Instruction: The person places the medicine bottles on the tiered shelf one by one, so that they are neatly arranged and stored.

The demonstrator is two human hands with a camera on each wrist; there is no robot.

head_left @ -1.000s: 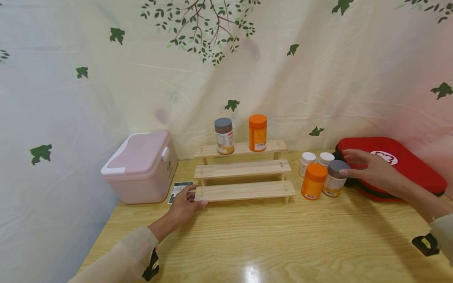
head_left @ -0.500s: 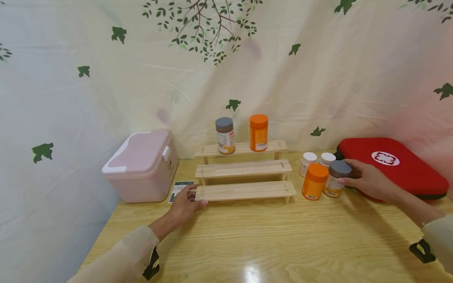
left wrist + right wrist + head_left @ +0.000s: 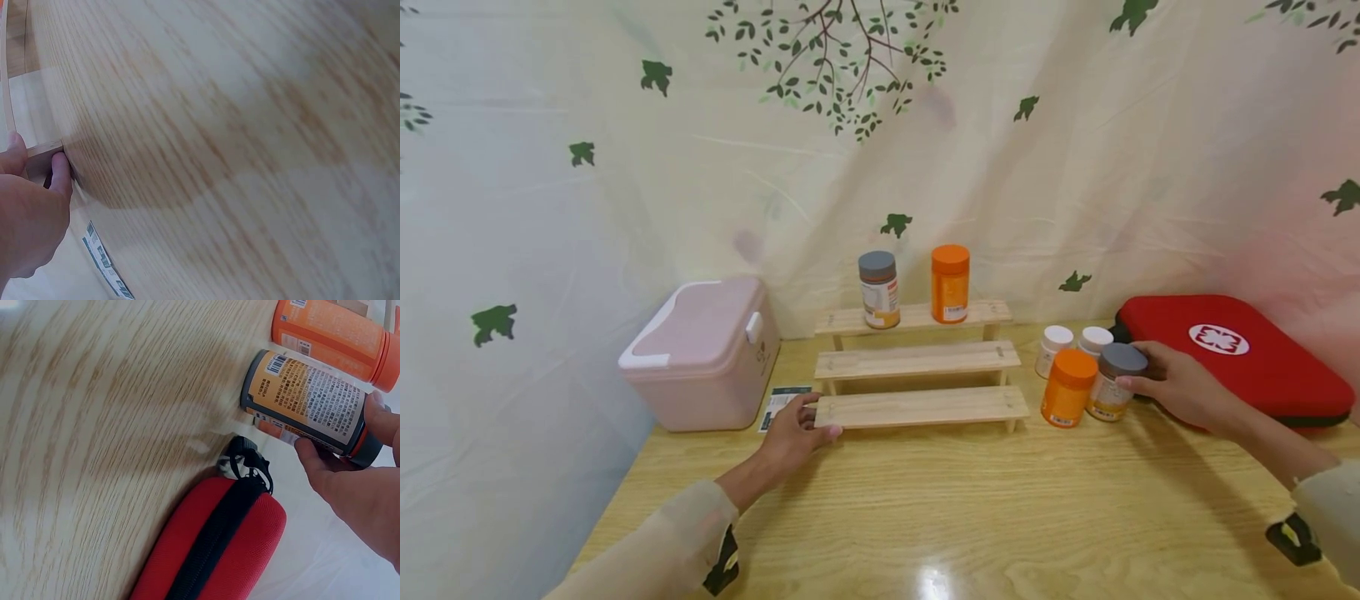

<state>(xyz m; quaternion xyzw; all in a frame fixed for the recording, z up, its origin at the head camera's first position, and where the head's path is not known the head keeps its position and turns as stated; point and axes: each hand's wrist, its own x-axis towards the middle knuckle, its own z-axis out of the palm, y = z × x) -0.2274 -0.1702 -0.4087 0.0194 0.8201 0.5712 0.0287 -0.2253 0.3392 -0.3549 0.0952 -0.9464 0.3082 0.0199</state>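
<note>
A grey-capped bottle (image 3: 1111, 392) stands on the table at the right, and my right hand (image 3: 1187, 387) grips it near the cap, thumb in front and fingers behind. In the right wrist view the bottle (image 3: 306, 400) shows a yellow and white printed label. Close beside it stand an orange bottle (image 3: 1067, 392) and two small white-capped bottles (image 3: 1055, 350). My left hand (image 3: 790, 437) holds the left end of the lowest step of a three-step wooden rack (image 3: 917, 408). The top step bears another grey-capped bottle (image 3: 880, 292) and another orange bottle (image 3: 951, 285).
A red zip case (image 3: 1240, 367) with a white emblem lies right behind my right hand. On the left stands a pink lidded box (image 3: 700, 358), with a printed card (image 3: 781, 404) between it and the rack. A patterned cloth (image 3: 820, 192) hangs behind the table.
My right hand has come down and closed its fingers round the grey-capped bottle, which still stands in the same place. The left hand stays on the rack.
</note>
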